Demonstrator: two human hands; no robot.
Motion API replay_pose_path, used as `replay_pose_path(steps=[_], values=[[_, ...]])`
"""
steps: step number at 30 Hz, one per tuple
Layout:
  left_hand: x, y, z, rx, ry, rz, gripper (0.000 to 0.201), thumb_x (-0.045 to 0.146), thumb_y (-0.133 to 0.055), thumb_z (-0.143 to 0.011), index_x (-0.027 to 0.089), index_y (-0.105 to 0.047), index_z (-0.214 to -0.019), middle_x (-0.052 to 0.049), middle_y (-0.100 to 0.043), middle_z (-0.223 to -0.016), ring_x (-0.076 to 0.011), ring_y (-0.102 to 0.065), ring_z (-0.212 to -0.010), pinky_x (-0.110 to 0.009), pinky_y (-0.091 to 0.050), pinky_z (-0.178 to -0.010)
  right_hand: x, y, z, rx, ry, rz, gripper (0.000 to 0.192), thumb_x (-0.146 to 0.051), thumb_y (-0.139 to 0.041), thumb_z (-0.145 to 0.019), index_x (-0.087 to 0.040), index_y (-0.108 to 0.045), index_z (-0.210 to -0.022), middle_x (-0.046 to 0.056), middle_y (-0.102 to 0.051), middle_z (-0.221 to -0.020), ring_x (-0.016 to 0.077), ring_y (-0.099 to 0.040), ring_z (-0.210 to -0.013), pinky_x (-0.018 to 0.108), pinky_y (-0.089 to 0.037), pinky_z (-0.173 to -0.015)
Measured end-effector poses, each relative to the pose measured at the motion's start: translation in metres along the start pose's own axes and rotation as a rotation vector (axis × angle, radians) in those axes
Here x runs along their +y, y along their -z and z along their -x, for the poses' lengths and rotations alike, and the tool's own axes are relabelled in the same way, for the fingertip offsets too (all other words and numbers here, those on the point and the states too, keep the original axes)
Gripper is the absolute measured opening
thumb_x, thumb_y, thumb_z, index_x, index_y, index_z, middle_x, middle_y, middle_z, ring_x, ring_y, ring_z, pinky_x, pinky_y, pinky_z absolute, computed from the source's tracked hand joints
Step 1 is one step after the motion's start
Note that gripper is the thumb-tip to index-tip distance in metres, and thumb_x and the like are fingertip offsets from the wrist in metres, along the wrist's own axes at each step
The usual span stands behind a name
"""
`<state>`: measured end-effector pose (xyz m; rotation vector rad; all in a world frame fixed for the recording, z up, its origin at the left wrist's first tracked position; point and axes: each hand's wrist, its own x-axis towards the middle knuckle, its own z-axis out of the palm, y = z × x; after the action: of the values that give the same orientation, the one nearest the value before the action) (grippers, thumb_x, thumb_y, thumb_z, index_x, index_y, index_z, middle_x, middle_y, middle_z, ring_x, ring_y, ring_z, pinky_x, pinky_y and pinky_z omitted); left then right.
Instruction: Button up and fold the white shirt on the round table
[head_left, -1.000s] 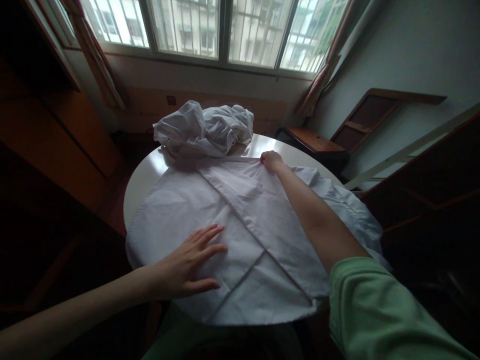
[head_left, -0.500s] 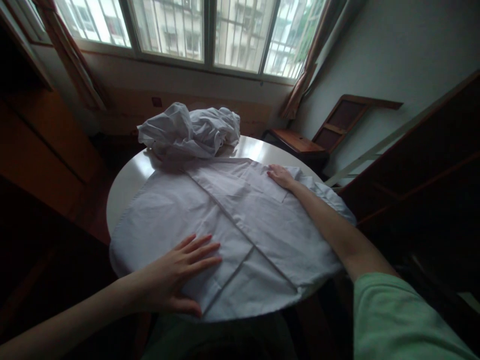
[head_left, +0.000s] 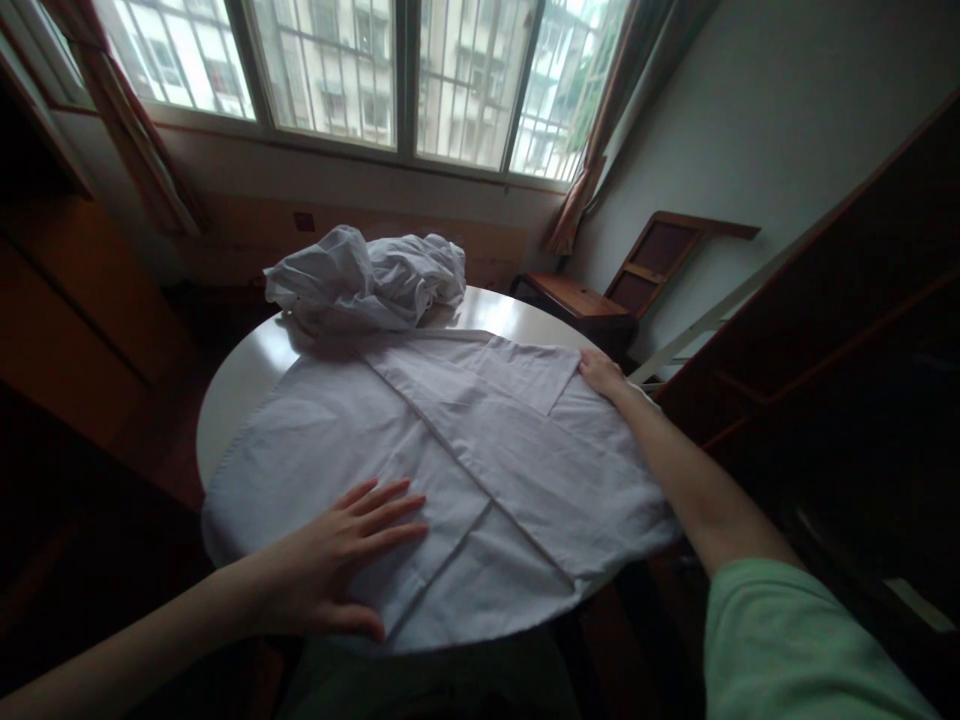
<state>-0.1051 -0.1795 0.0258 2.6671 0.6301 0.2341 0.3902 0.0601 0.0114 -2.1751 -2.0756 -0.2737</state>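
Note:
A white garment, perhaps a coat, is spread over the round table, with a long edge running diagonally and a squarish flap or pocket towards the far right. Resting palm down on its near left part is my left hand, open, fingers spread and thumb apart. At the far right rim of the table, beside the corner of the flap, my right hand has its fingers bent together on the fabric. The fingertips of that hand are partly hidden.
Crumpled white cloth is heaped at the far side of the white table. Behind it stand a barred window and a wall. A wooden chair is beyond the table at right, and dark wooden furniture flanks the right side.
My right hand has slid outward to the right rim, and the fabric there lies flatter, with fewer bunched folds. My left hand stays on the cloth; the view has tilted slightly.

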Motion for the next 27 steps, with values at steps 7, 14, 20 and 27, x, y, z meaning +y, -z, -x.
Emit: replay_pose_path(steps=[7,14,20,27], values=[[-0.001,-0.002,0.002,0.007,0.004,-0.041,0.076,0.058,-0.056,-0.077,0.032,-0.028,-0.143,-0.006,-0.032,-0.149,-0.0281,-0.024,-0.138,-0.047,-0.018,-0.112,-0.035,0.023,0.038,0.183,0.105,-0.219,0.042,-0.02,-0.043,-0.084,-0.004,-0.052,-0.122,0.021,-0.051,-0.131,0.0262,-0.043,-0.126,0.042,-0.032,-0.105],[0.036,-0.024,0.013,0.0,0.058,-0.182,0.075,0.042,-0.061,-0.078,0.028,-0.028,-0.144,-0.008,-0.034,-0.147,-0.0295,-0.031,-0.135,-0.048,-0.024,-0.111,-0.067,0.075,0.18,0.048,0.561,-0.538,0.045,-0.037,-0.047,-0.089,-0.024,-0.046,-0.132,0.009,-0.053,-0.133,0.0226,-0.048,-0.124,0.043,-0.039,-0.104],[0.048,-0.042,0.021,0.15,0.091,-0.334,0.07,0.013,-0.05,-0.079,0.031,-0.028,-0.144,-0.002,-0.041,-0.144,-0.0255,-0.041,-0.128,-0.037,-0.037,-0.106,-0.068,0.067,0.279,-0.149,0.722,-0.525,0.073,-0.047,-0.066,-0.075,-0.024,-0.04,-0.139,0.013,-0.044,-0.14,0.0275,-0.037,-0.132,0.045,-0.036,-0.106],[0.034,-0.046,0.053,0.325,0.145,-0.402,0.073,0.013,-0.044,-0.08,0.033,-0.019,-0.146,0.0,-0.048,-0.138,-0.0222,-0.053,-0.119,-0.03,-0.047,-0.096,-0.04,0.041,0.304,0.123,0.67,-0.361,0.056,-0.018,-0.045,-0.086,-0.023,-0.036,-0.141,0.01,-0.049,-0.136,0.0233,-0.041,-0.13,0.048,-0.039,-0.104]])
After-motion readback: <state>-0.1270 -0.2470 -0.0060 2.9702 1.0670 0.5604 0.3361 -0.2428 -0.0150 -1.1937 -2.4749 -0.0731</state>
